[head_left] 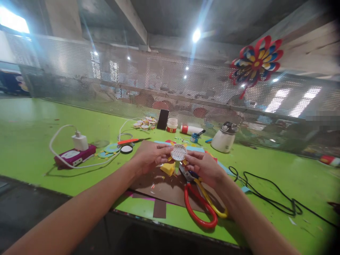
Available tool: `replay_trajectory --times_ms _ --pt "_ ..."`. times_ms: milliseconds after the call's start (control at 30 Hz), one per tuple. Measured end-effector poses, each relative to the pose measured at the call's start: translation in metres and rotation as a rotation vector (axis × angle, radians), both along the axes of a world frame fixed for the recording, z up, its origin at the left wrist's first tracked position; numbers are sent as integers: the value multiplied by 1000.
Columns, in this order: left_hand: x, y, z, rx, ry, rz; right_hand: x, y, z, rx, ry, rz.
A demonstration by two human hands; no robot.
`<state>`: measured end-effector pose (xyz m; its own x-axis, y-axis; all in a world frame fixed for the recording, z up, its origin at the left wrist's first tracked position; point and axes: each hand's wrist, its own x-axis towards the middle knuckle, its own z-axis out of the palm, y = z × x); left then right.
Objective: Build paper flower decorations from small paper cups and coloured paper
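A small round white disc (179,152) with a dotted pattern is held up over the work area, yellow bits showing around its edge. My left hand (151,154) pinches its left rim between thumb and fingers. On the opposite rim, my right hand (203,164) grips the disc's lower right. Below it lie a folded yellow piece (168,169) and small scraps on a brown sheet (159,187). Scissors with one red and one yellow handle (198,202) rest under my right hand, their blades partly hidden.
Left are a purple power strip (90,152) with a white charger (80,142) and an orange cutter (129,141). Behind stand a phone (163,119), a jar (172,125), a blue pot (194,137) and a white kettle-like container (224,138). A black cable (276,202) lies right.
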<state>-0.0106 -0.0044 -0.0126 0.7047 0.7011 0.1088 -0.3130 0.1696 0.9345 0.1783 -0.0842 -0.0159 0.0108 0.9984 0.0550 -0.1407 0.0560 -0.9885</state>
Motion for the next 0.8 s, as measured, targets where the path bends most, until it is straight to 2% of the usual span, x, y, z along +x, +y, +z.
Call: replay_trajectory --times_ms 200,333,567,800 --pt "1 3 -5 -56 74 -15 1 3 -3 7 7 -41" --pt "1 6 -7 -47 42 33 2 2 0 2 -15 -84" --pt "-6 29 -9 12 -12 264 19 3 9 56 -93 -272" --pt "-13 53 -18 27 -7 527 20 7 6 102 -257 -346"
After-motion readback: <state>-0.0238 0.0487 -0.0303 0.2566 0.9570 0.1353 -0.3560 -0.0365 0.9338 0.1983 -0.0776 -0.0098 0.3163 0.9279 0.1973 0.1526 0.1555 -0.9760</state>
